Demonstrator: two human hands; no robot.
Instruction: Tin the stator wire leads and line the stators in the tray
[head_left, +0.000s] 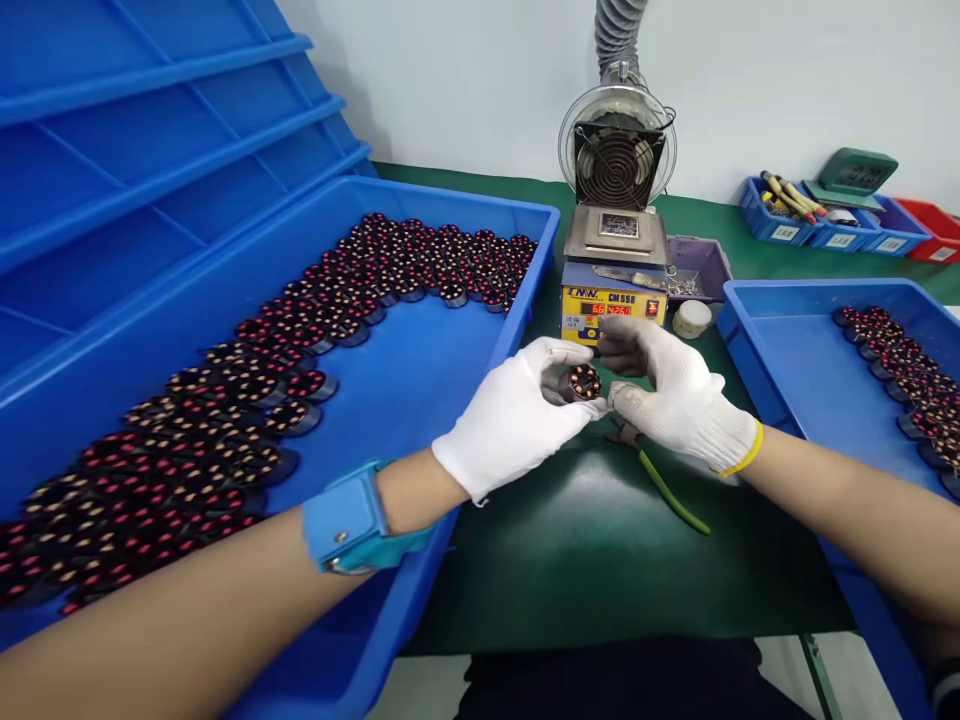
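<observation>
My left hand point(521, 410), in a white glove, grips a small round black part point(583, 382) by its sides. Copper-coloured dots ring the part's upturned face. Close by on the right is my right hand point(667, 390), gloved in white with a yellow cuff and dark-soiled fingertips. Its thumb and fingers are curved but apart, and nothing shows between them. The right thumb comes near the left fingertips; whether they touch I cannot tell. Beneath the right hand lies a tool with a green handle point(675, 495), its head partly hidden by the glove.
A large blue tray point(420, 380) on the left holds many similar parts; another blue tray point(765, 370) on the right holds more. A yellow-fronted CM 558 solder pot point(615, 300) stands ahead under a fan point(619, 165). Beside it are a purple bin point(716, 265) and a white round container point(691, 319).
</observation>
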